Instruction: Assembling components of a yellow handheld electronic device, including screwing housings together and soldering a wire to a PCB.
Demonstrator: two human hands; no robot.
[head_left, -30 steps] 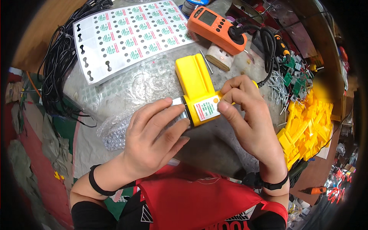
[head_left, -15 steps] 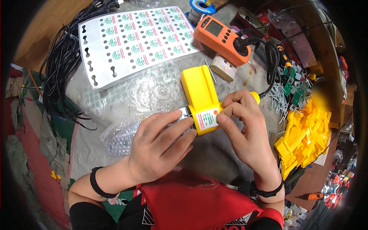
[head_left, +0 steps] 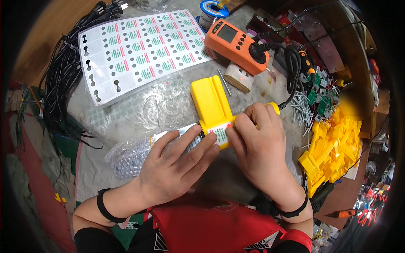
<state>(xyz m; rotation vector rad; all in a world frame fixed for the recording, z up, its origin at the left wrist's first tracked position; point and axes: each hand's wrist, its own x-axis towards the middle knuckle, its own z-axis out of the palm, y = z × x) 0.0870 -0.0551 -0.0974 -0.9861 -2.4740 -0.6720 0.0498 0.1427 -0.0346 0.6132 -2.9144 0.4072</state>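
A yellow plastic-cased device (head_left: 211, 99) with a raised block lies before me, a white sticker with green and red print (head_left: 220, 134) on its near part. My left hand (head_left: 175, 162) has its fingers stretched out and spread, their tips touching the sticker's left edge; its thumb is hidden. Curled fingers of my right hand (head_left: 259, 145) close on the device's right side, at the sticker's right edge. Under my left fingers shows a grey and white piece (head_left: 192, 137), partly hidden. From the device's yellow right end (head_left: 274, 108) runs a black cord (head_left: 291, 84).
A sheet of stickers (head_left: 143, 50) lies behind, near coiled black cables (head_left: 59, 71). An orange plug-in meter (head_left: 236, 44) rests by a solder spool (head_left: 213, 9). Bubble wrap (head_left: 126, 160) is at left. Yellow plastic parts (head_left: 333, 147), screws (head_left: 301, 107) and a screwdriver (head_left: 307, 63) sit right.
The whole view has shifted slightly. My right fingers have curled in more over the device's right side, and my left fingertips have slid further onto the sticker.
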